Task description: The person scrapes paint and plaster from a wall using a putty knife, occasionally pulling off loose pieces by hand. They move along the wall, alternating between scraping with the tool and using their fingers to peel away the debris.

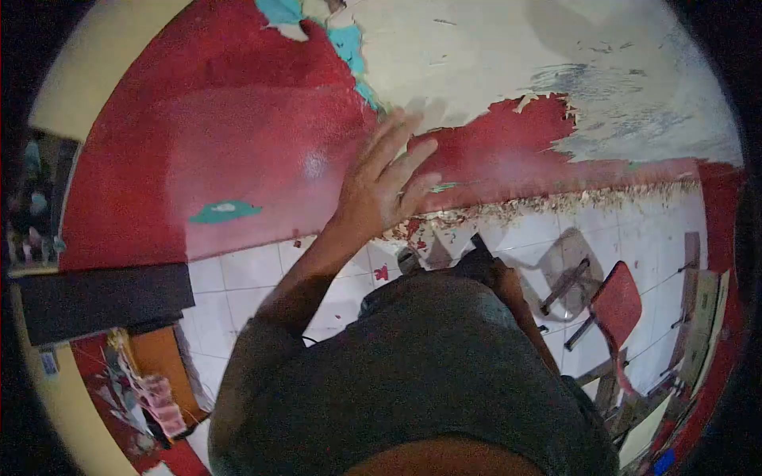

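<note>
My left hand (379,178) is raised in front of the red wall (262,135), fingers spread and blurred at the tips. Its fingertips are near the ragged edge where red paint gives way to a bare cream patch (444,63). Strips of turquoise undercoat (348,47) show along that edge. Low by my waist, my right hand (508,282) is closed around a dark, angular object (476,258), whose kind I cannot tell. Part of that hand is hidden behind my dark shirt (421,349).
Paint flakes (556,202) line the foot of the wall on the white tiled floor (238,274). A chair with a red seat (617,305) stands to the right. At left are a long black box-like piece (103,301) and an orange panel (163,369).
</note>
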A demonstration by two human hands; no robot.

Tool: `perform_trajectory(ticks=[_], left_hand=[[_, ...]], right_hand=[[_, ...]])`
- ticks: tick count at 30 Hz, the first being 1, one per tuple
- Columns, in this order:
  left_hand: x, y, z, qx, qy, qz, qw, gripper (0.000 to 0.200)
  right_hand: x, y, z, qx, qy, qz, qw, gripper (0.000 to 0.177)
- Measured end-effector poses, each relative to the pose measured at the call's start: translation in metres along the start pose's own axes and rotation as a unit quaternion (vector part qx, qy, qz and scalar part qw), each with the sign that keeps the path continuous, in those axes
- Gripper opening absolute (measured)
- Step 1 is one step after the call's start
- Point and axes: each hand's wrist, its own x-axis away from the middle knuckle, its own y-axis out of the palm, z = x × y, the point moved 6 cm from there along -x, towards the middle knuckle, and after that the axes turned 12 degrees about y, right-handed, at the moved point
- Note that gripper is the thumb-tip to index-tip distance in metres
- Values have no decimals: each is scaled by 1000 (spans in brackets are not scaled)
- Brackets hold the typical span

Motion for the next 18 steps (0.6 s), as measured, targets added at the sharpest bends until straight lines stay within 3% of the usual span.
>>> perform_trajectory(ticks=[2, 5, 6, 7, 8, 9, 10, 12, 13, 14, 16, 18], left_hand=[[-5, -2, 17, -145, 47, 145, 978, 46], [-14, 46, 4, -227, -84, -60, 968, 50], [7, 85, 8, -311, -31, -167, 935, 58], [26, 112, 24, -140, -66, -371, 916, 60], [39, 127, 49, 2, -65, -413, 908, 61], [53, 140, 73, 147, -84, -455, 874, 62], [63, 147, 83, 231, -69, -365, 899, 62], [42, 142, 79, 41, -10, -243, 969, 65], [8, 111, 69, -28, -72, -139, 987, 68], [-26, 69, 62, -96, -131, -31, 986, 72], [-45, 22, 59, -255, -145, 193, 936, 78], [-35, 56, 33, -278, -197, 83, 937, 75]], right_hand=[[-8, -3, 10, -70, 2, 64, 995, 22], [-49, 29, 71, -77, -5, 52, 996, 17], [-66, 53, 99, 10, -56, 72, 996, 14], [-77, 76, 133, 97, -110, 93, 985, 15], [-80, 96, 165, 111, -257, 2, 960, 14], [-74, 94, 180, 115, -264, -44, 957, 14], [-68, 89, 190, 95, -217, -89, 967, 14], [-58, 81, 207, 60, -133, -131, 981, 13], [-53, 72, 213, 49, -107, -136, 984, 13], [-50, 64, 220, 42, -88, -136, 986, 13], [-43, 48, 238, 37, -66, -131, 989, 13], [-30, 38, 257, 29, -47, -126, 991, 13]])
